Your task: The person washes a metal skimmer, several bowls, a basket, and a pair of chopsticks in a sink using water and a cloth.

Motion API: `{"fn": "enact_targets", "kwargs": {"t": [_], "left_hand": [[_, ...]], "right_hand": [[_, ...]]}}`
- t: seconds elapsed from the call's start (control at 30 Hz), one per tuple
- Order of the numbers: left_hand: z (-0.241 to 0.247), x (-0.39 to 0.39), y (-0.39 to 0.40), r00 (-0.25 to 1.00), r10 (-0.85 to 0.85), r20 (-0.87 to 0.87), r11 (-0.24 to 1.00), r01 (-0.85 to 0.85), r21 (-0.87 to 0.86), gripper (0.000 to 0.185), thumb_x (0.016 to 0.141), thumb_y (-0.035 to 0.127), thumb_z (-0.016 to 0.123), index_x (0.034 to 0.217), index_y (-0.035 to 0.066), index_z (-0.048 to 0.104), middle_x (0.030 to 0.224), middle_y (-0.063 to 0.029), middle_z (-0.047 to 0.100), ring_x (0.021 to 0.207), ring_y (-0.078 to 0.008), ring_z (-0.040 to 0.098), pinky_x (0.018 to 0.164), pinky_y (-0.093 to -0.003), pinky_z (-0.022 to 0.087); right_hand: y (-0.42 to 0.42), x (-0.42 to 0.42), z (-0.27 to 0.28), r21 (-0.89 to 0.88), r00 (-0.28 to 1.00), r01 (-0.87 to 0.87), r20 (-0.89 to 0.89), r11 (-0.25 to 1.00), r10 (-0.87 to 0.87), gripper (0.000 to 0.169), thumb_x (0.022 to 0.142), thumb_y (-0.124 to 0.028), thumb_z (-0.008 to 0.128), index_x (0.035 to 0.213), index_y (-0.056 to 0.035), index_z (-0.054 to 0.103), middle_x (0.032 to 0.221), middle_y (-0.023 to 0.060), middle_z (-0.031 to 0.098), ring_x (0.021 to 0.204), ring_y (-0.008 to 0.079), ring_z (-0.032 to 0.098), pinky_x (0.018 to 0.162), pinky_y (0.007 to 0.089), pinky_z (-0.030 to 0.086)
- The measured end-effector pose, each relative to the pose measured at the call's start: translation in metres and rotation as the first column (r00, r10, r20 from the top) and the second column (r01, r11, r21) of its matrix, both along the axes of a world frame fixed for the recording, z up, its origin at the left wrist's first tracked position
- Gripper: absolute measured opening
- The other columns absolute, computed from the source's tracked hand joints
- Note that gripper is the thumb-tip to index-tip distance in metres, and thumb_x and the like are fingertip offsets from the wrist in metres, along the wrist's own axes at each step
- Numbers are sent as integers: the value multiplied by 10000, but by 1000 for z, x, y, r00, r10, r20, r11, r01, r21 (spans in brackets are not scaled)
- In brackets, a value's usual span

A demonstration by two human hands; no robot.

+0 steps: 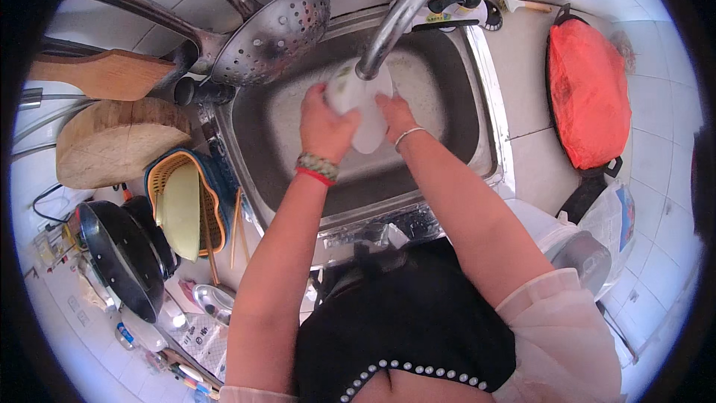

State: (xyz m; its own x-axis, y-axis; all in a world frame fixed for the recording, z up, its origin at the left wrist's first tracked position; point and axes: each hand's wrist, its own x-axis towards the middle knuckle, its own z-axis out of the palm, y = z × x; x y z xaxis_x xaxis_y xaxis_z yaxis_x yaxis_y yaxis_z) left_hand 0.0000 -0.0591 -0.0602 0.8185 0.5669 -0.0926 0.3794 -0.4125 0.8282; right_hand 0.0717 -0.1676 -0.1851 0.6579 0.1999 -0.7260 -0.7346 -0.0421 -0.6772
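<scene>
Both my hands are over the stainless steel sink, below the curved metal faucet. Between them is a white dish, blurred and tilted, with a greenish mark near its upper left edge. My left hand grips the dish at its left side. The fingers of my right hand are closed on its right edge. The faucet's mouth hangs in front of the dish's upper part. Whether water is running cannot be made out.
A perforated metal skimmer hangs over the sink's upper left. Left of the sink are a wooden spatula, a round wooden chopping board, an orange basket and a black pan. A red-covered object lies at the right.
</scene>
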Motion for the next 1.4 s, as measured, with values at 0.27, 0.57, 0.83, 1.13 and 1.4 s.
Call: {"fn": "enact_targets", "kwargs": {"t": [0.27,0.57,0.83,1.13,1.4], "left_hand": [[39,55,-20,945,-325,31,747,236,621,636,608,238,658,1160,10,437,1047,-213,548,993,-378,515,890,-433,379],[42,-36,-2,926,-370,72,783,270,560,760,565,203,711,1229,0,401,1061,-225,443,960,-372,445,873,-424,374],[-8,-62,12,872,488,41,605,-303,-736,637,732,225,602,1282,32,346,1226,-176,429,1117,-340,440,937,-410,381],[6,-19,8,843,397,-364,-404,-196,-894,449,818,294,407,1190,43,437,1196,-162,454,1054,-339,466,862,-488,421],[29,-52,5,956,288,-58,-7,-59,-998,537,773,265,531,1255,71,396,1225,-154,461,1132,-305,457,892,-476,418]], "right_hand": [[34,6,22,890,944,301,-330,343,27,291,873,-236,475,1099,-57,512,1057,141,569,925,280,577,832,397,455],[44,5,48,654,994,-108,83,749,70,235,843,-199,502,1040,-74,532,985,100,593,904,257,580,805,383,463],[25,19,89,200,974,-225,69,954,215,323,841,-359,543,992,-75,570,943,37,589,841,155,533,743,306,417],[9,49,113,179,982,13,182,984,-46,241,865,-311,521,909,-93,614,867,9,612,807,121,543,704,283,409],[-15,35,96,464,995,24,78,885,-68,277,882,-261,465,922,-19,594,874,83,615,819,188,581,748,274,456]]}}
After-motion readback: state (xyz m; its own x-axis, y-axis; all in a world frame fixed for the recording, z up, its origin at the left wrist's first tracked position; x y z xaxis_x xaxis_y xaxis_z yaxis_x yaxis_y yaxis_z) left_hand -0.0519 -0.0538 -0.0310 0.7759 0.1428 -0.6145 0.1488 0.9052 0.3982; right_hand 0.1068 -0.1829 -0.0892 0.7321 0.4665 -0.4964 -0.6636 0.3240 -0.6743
